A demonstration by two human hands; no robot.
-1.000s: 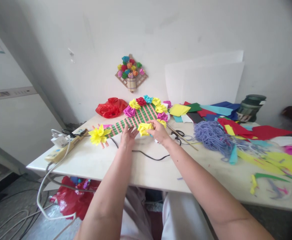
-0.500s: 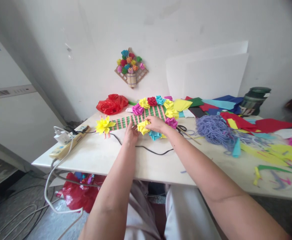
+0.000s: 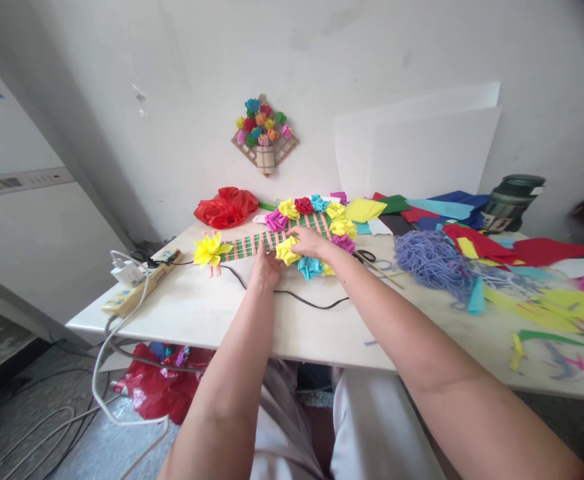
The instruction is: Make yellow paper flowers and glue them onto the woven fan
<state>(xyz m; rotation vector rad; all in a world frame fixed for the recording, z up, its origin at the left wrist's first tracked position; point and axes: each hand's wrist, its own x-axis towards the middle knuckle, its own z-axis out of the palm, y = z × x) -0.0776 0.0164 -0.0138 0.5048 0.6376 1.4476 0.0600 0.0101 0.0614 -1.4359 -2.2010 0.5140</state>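
Observation:
A guitar-like woven panel (image 3: 255,245) of green and pink strips lies on the table, its wider right end ringed with crumpled paper flowers. My right hand (image 3: 311,242) reaches over that end, its fingers closed on a yellow paper flower (image 3: 287,251) at the near edge. Beside it, my left hand (image 3: 267,268) grips the panel's near edge, thumb on top and the other fingers partly hidden. A blue paper flower (image 3: 311,268) sits just right of the yellow one. At the narrow left end is a larger yellow flower (image 3: 211,251).
Black-handled scissors (image 3: 366,256) and a thin stick lie right of the panel. Farther right are purple yarn (image 3: 429,263), coloured paper and a dark bottle (image 3: 512,202). A black cord (image 3: 312,304) crosses the tabletop from the power strip (image 3: 137,290). A red bag (image 3: 227,207) lies behind.
The right hand and the yellow flower have shifted slightly against the panel's edge. The left hand stays at nearly the same spot. The whole view has moved a little.

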